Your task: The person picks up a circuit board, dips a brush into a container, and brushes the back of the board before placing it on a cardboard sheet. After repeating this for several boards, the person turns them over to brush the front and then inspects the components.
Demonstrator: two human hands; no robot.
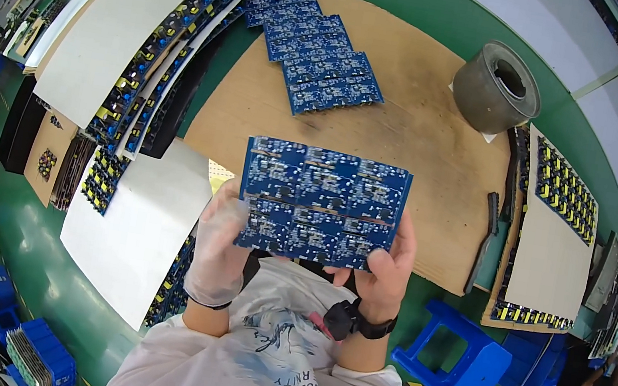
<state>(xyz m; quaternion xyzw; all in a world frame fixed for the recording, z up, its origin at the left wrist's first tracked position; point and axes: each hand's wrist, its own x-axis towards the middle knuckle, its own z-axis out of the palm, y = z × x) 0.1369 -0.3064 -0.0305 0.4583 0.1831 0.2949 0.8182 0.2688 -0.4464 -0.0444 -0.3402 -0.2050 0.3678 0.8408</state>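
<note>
A blue circuit board panel (pixel 322 205) is held up in front of my body, its component-covered face toward me. My left hand (pixel 218 247), in a thin whitish glove, grips its left edge. At the lower right corner my right hand (pixel 387 274) holds it, thumb on the near face; the other fingers are partly hidden behind it. Beyond, several similar blue circuit boards (pixel 328 75) lie overlapping on a brown cardboard sheet (pixel 421 146) that covers the worktable.
A grey metal ring-shaped pot (pixel 497 85) stands at the far right of the cardboard. Stacked boards with pale sheets between them rise at the left (pixel 141 29) and right (pixel 555 248). A white sheet (pixel 129 229) lies at left. A blue stool (pixel 453 353) stands on the green floor.
</note>
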